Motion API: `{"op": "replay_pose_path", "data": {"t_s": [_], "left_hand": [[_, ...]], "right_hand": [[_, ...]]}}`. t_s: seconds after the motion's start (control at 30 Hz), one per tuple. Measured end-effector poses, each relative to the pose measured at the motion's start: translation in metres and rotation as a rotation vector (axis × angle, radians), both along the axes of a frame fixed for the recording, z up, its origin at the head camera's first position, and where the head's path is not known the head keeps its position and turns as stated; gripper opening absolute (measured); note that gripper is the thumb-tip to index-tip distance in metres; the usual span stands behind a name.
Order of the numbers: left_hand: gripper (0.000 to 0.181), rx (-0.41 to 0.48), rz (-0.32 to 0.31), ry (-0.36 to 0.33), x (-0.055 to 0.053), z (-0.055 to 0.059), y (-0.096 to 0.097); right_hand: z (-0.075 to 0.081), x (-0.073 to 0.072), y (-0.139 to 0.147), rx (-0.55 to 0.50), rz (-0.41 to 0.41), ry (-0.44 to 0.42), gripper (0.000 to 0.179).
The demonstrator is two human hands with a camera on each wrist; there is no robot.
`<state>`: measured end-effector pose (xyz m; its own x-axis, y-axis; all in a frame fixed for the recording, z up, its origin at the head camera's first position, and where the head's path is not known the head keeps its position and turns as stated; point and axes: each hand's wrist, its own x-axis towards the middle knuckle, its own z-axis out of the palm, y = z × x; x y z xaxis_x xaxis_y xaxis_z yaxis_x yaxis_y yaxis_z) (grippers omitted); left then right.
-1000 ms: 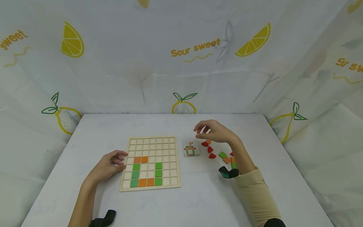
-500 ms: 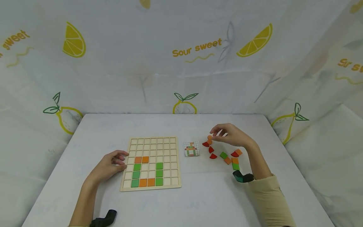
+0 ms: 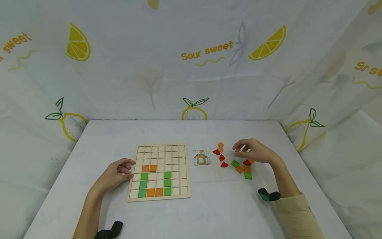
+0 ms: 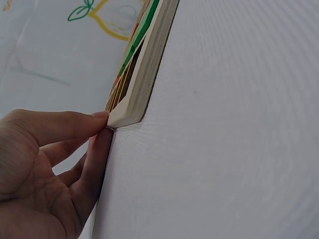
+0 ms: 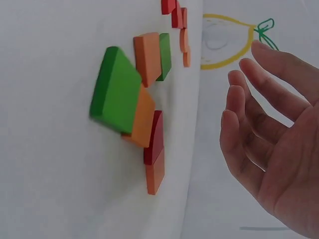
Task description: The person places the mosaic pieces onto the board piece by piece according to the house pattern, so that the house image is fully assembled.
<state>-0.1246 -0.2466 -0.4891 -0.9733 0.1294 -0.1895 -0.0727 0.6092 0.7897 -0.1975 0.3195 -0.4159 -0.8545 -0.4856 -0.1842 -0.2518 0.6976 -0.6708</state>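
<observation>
Your left hand [image 3: 115,171] touched the left edge of the wooden grid board [image 3: 158,199], thumb and forefinger set apart along it. The board lay flat on the white table [image 3: 197,214]. Green square tiles [image 3: 167,182] filled two columns of three; two orange square tiles [image 3: 150,192] joined their lower ends, and two more sat side by side above the left column. Just right of the board lay the pattern card [image 3: 201,157].

Your right hand [image 3: 254,151] hung over the loose pieces, holding nothing, its fingers loosely bent and the thumb a little apart. Near it lay two orange discs [image 3: 221,145], red quarter-circle pieces [image 3: 224,164], a loose green square [image 3: 235,163] touching an orange one, and a second green-and-orange pair [image 3: 248,172].
</observation>
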Motion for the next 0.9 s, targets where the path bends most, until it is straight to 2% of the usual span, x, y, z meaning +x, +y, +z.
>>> {"op": "replay_pose_path", "data": {"t_s": [0.33, 0.57, 0.9], "left_hand": [[0.049, -0.001, -0.01, 0.002, 0.0, 0.001, -0.001], [0.048, 0.023, -0.023, 0.0, 0.0, 0.0, -0.003], [0.048, -0.006, 0.001, -0.012, 0.001, 0.002, 0.0]], "right_hand": [[-0.018, 0.007, 0.016, 0.009, 0.046, -0.069, 0.019], [-0.026, 0.008, 0.019, 0.048, 0.034, -0.154, 0.015], [-0.032, 0.003, 0.023, 0.03, 0.066, -0.171, 0.017]]}}
